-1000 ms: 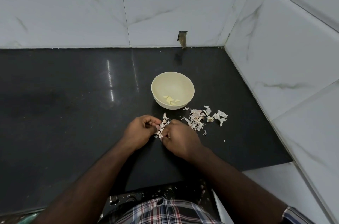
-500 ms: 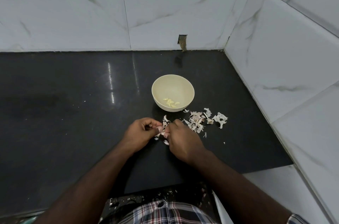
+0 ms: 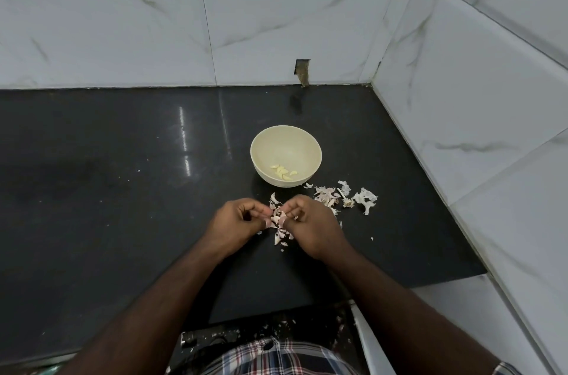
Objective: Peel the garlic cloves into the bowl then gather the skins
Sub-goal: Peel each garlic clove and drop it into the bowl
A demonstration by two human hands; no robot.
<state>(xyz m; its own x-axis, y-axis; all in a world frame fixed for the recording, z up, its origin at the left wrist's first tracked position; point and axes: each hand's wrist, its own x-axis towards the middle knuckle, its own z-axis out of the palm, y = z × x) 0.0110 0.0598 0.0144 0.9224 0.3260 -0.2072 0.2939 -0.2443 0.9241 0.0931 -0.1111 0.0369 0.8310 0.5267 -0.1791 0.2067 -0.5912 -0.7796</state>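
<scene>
A cream bowl stands on the black counter with several peeled garlic cloves in its bottom. Just in front of it my left hand and my right hand meet, fingers curled, pinching a pinkish garlic clove between their fingertips. Loose skins lie on the counter under the hands. A larger heap of skins lies to the right of the bowl's front.
White marble-look tiled walls close the counter at the back and on the right. A small dark notch sits in the back wall. The counter's front edge runs near my body, with skin bits scattered on it.
My hands stay together at the clove, fingers working it a little. A few more skin pieces lie under them. The view has tilted slightly.
</scene>
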